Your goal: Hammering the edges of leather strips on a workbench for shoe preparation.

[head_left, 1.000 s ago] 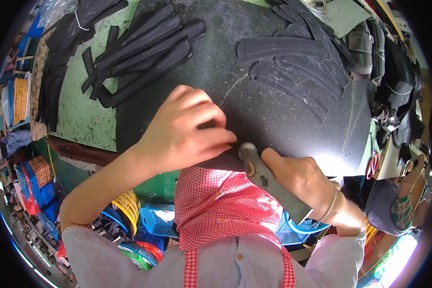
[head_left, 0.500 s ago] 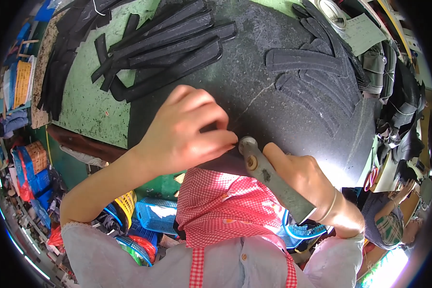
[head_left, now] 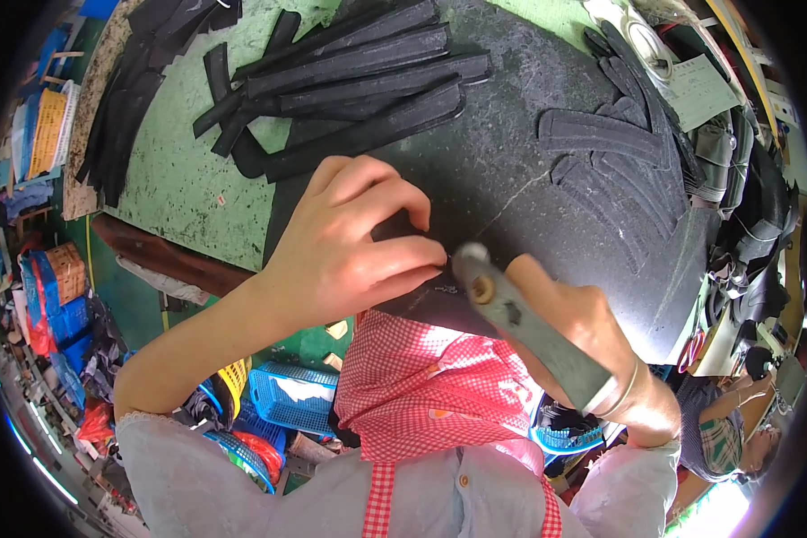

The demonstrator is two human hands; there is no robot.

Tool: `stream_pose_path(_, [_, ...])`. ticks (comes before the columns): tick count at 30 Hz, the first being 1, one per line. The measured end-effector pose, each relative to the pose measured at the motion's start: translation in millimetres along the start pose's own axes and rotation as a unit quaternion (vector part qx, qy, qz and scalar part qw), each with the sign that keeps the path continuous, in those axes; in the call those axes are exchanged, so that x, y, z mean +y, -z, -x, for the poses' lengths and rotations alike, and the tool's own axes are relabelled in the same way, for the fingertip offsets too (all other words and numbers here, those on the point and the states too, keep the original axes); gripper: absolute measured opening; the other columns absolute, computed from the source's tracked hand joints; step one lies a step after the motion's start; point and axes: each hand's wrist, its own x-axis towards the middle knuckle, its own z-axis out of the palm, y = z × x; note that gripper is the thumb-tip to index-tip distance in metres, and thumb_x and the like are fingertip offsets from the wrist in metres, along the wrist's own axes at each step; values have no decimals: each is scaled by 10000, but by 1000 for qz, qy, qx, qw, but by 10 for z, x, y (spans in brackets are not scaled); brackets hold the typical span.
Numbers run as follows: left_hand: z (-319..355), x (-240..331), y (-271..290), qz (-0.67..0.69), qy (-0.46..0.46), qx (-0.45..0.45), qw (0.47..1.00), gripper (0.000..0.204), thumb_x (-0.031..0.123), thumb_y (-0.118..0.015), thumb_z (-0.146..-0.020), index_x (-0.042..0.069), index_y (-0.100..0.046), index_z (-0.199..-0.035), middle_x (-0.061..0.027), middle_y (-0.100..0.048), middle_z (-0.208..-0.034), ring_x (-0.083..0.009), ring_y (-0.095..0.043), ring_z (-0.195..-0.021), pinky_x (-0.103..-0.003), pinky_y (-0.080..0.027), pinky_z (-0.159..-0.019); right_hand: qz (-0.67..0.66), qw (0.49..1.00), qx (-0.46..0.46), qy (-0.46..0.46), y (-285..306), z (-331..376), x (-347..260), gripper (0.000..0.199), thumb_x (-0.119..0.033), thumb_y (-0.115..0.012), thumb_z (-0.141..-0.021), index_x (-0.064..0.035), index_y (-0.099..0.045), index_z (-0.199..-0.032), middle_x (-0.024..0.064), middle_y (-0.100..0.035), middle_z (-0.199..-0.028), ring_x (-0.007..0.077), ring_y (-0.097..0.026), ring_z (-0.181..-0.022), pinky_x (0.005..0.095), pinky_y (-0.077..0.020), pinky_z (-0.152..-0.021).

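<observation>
My right hand (head_left: 572,314) is closed around a hammer (head_left: 533,336) with a grey metal head and a round face. That face is slightly blurred and hovers just right of my left fingertips, low over the dark work surface (head_left: 502,193). My left hand (head_left: 354,238) is closed in a pinch, thumb and index finger pressed together above the surface. Whatever sits between those fingertips is too small and dark to make out. Beyond my left hand, several long black strips (head_left: 368,67) lie in a loose pile. Curved black pieces (head_left: 601,134) are spread at the far right.
Green board (head_left: 175,157) shows at the left, with more black strips (head_left: 125,134) along its far edge. A paper slip (head_left: 695,90) and a white coil (head_left: 647,47) lie at the far right. Blue baskets (head_left: 291,396) stand below the near edge. Another person (head_left: 722,417) is at the right.
The view has shifted, so the strips and work surface appear farther right. My left hand keeps its pinch. The hammer in my right hand has moved slightly and its face is now blurred.
</observation>
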Motion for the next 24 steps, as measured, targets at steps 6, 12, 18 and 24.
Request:
stream_pose_path(6, [24, -60, 19, 30, 12, -23, 999, 342, 198, -894, -677, 227, -831, -1011, 6, -646, -1108, -269, -571, -1080, -415, -459, -936, -10, 995, 92, -32, 163, 110, -33, 130, -59, -723, -974, 11, -614, -989, 140, -561, -756, 307, -582, -560, 371, -437, -537])
stream_pose_path(12, [35, -68, -25, -51, -104, 15, 993, 336, 183, -830, -683, 222, -829, -1017, 18, -666, -1037, -239, -600, -1005, -419, -493, -871, -50, 995, 50, -66, 9, 123, -61, 201, -79, -739, -972, -5, -577, -1065, 154, -609, -799, 377, -716, -658, 430, -500, -542])
stream_pose_path(18, [65, -35, -1, -51, -85, 9, 995, 310, 190, -846, -685, 215, -822, -993, 25, -667, -999, -225, -605, -973, -410, -481, -863, -29, 998, -10, -47, 7, -45, -129, 178, -34, -707, -979, 16, -610, -1119, 156, -574, -863, 409, -701, -696, 439, -518, -547])
stream_pose_path(24, [111, -54, 75, -45, -44, 16, 998, 311, 151, -899, -631, 210, -806, -921, 34, -655, -970, -256, -600, -974, -416, -469, -839, 43, 999, 21, -13, -35, -130, -37, 234, -144, -665, -956, -41, -504, -1091, 197, -658, -769, 391, -720, -714, 488, -558, -589])
